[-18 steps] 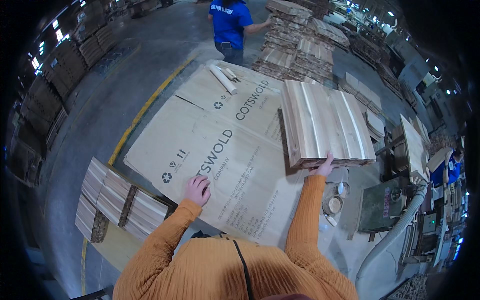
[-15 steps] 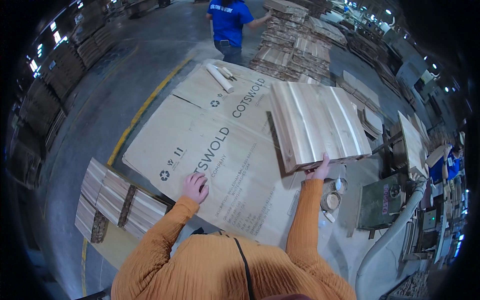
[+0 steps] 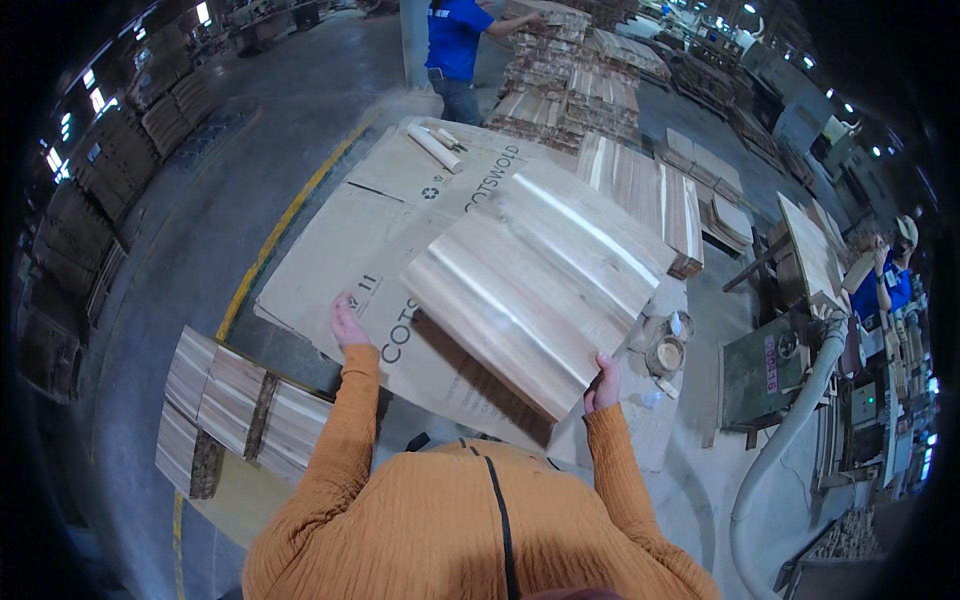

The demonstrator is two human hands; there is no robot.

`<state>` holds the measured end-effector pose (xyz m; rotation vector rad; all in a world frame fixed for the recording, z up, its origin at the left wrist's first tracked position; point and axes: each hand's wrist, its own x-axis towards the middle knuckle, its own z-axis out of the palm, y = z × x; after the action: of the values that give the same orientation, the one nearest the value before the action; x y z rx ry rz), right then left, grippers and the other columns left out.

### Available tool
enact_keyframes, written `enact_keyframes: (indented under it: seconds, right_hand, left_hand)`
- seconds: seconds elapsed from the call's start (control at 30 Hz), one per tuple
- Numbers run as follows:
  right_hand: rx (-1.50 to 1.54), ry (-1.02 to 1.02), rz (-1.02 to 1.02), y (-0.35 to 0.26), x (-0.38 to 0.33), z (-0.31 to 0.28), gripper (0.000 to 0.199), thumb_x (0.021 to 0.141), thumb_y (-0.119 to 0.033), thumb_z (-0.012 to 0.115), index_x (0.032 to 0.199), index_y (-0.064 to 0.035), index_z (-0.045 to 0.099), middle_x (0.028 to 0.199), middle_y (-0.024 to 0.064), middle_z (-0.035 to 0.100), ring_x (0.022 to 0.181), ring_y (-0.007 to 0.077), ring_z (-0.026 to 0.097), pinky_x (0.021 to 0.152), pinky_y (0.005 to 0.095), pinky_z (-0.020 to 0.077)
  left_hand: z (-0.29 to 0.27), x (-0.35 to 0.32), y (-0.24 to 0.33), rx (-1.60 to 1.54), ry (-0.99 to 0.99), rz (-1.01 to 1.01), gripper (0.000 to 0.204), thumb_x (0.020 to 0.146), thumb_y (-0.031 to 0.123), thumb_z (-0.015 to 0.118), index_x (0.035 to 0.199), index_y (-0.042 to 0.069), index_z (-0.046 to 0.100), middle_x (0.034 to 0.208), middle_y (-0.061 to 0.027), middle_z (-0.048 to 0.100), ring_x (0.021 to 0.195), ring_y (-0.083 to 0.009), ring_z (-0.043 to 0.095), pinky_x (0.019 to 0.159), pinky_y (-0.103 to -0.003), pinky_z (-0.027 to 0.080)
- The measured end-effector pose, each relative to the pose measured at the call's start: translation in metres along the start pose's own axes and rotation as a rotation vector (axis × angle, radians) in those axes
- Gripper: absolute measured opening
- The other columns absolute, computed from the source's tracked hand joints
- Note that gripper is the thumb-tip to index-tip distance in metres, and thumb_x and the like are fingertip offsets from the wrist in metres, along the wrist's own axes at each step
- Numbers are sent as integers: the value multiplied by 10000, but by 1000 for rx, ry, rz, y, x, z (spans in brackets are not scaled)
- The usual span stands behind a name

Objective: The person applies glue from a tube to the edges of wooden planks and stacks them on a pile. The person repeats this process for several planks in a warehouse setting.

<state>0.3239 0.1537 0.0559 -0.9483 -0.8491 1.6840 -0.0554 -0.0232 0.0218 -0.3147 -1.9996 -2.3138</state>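
Note:
A broad wooden panel (image 3: 540, 280) with pale and brown strips is tilted above the flattened cardboard (image 3: 330, 240). My right hand (image 3: 603, 383) grips its near right corner, thumb on the upper face; the fingers beneath are partly hidden. To the panel's left, my left hand (image 3: 348, 320) is apart from it, over the cardboard's left part, with fingers stretched out and nothing in them. Behind the held panel lies a stack of similar panels (image 3: 645, 195), partly covered by it.
White and thin rods (image 3: 435, 148) lie at the cardboard's far end. A round container (image 3: 665, 355) stands right of the panel. More panels (image 3: 230, 390) rest at lower left. A green machine (image 3: 765, 375) with a grey hose (image 3: 790, 420) is at right. Two people in blue work farther off.
My right hand has drawn the panel left and nearer, off the stack and over the cardboard, turning it. My left hand has lifted from the cardboard and moved left and away from me.

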Motion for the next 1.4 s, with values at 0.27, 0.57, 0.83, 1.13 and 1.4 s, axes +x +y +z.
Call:
enact_keyframes:
  seconds: [0.27, 0.57, 0.83, 1.13, 1.4]
  right_hand:
    - [-46, 30, 164, 71, -82, -13, 280, 758, -277, 557, 941, -77, 491, 836, 73, 540, 782, 173, 550, 679, 304, 462]
    - [-102, 6, 353, 62, -131, -10, 376, 767, -371, 544, 1012, -88, 501, 898, 80, 574, 788, 196, 590, 631, 348, 502]
    - [-159, -62, 340, 48, -174, -30, 592, 774, -405, 548, 1219, -34, 429, 1171, 131, 522, 1077, 249, 501, 903, 374, 410]
    - [168, -192, 354, -51, -134, -16, 617, 862, -504, 439, 1293, -66, 380, 1263, 120, 448, 1141, 249, 450, 963, 381, 381]
    - [436, -731, -157, -70, -15, -20, 525, 906, -445, 375, 1292, -89, 375, 1264, 94, 452, 1131, 242, 463, 937, 374, 410]
  left_hand:
    - [-119, -16, -4, 11, -38, -339, 322, 846, 302, 460, 1029, 64, 578, 1029, -94, 567, 905, -205, 520, 814, -374, 410]
    - [-105, -44, -19, 104, -522, -578, 437, 882, 477, 390, 1133, 159, 552, 1000, 8, 572, 916, -93, 490, 711, -287, 377]
    - [-163, -83, 19, -13, -528, -203, 317, 942, 268, 372, 1058, 24, 540, 791, -24, 546, 753, -132, 505, 752, -270, 405]
    - [-147, -104, 164, -289, -462, 93, 175, 874, 83, 479, 1023, -2, 509, 984, -49, 508, 897, -113, 476, 838, -246, 368]
    - [-22, -91, 214, -348, -435, 168, 357, 894, 82, 421, 1225, -51, 413, 1206, -137, 477, 1118, -185, 444, 971, -299, 327]
